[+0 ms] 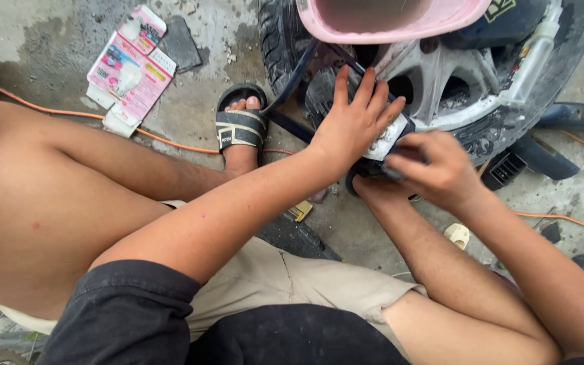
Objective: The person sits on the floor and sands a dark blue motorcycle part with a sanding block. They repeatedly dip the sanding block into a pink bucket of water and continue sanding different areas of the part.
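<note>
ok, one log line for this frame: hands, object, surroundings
left hand: flat on small black part with white label | right hand: gripping same part | behind: grey alloy car wheel | above: pink plastic tub

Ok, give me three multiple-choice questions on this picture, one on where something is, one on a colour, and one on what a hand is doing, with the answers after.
1. Where does the flattened pink and white carton lie?
A. On the concrete at upper left
B. Inside the pink tub
C. On the person's lap

2. What colour is the cable that runs across the floor behind the sandalled foot?
A. Blue
B. Orange
C. Green

3. How is the left hand placed?
A. Clenched in a fist in the air
B. Spread flat, pressing on the dark piece against the wheel
C. Resting on the knee

Answers: 1 A, the carton lies on bare concrete beside the cable. 2 B, the cable is plainly orange. 3 B, the fingers are fanned out on the piece, while the right hand grips it from the side.
</note>
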